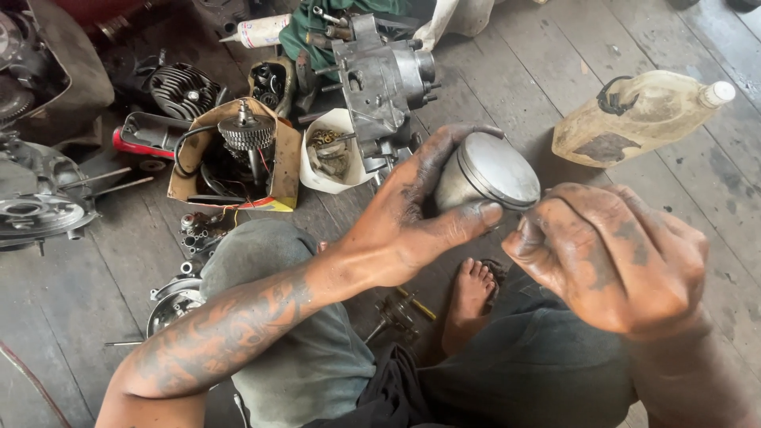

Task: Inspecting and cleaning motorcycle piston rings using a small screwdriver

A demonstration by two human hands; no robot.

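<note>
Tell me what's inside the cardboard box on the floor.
A toothed gear on a shaft stands up out of the cardboard box, with black and red wires around it. The box bottom is dark and hidden by those parts.

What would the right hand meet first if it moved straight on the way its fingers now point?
The right hand points left, toward the metal piston held in the left hand. Its fingertips are already at the piston's rim, so the piston comes first; whether they actually touch is unclear.
</note>
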